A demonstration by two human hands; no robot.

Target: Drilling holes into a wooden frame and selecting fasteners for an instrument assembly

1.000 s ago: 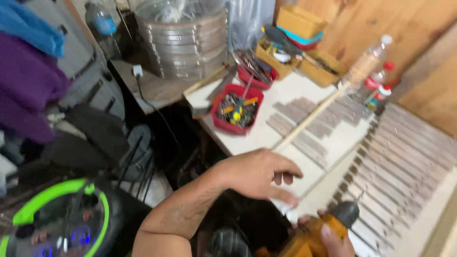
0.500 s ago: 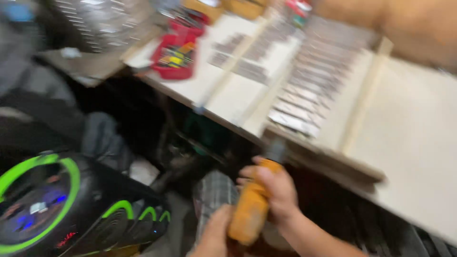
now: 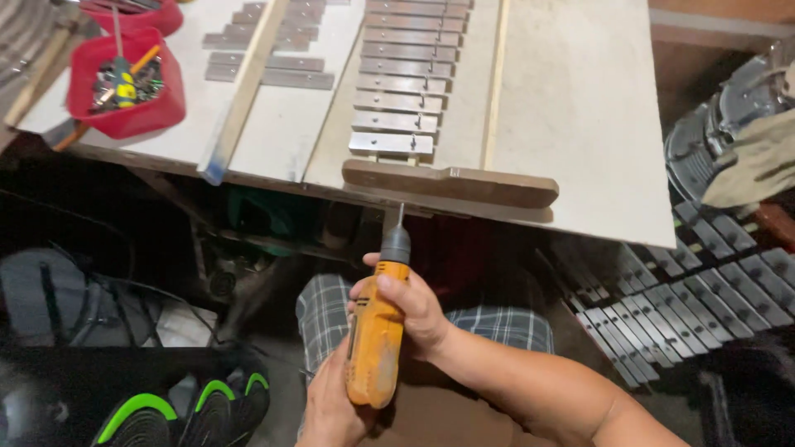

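hands (image 3: 377, 352) now both grip orange drill (image 3: 377, 331), bit raised toward table edge (image 3: 530, 222).

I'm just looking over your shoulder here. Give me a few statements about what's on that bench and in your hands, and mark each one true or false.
1. Both hands hold the orange drill. True: right hand around its body, left hand at its base.
2. The drill bit points down at the floor. False: it points up toward the brown wooden block.
3. The red tub is empty. False: it holds small hardware and a screwdriver.
4. Metal bars lie in a row between wooden rails. True.
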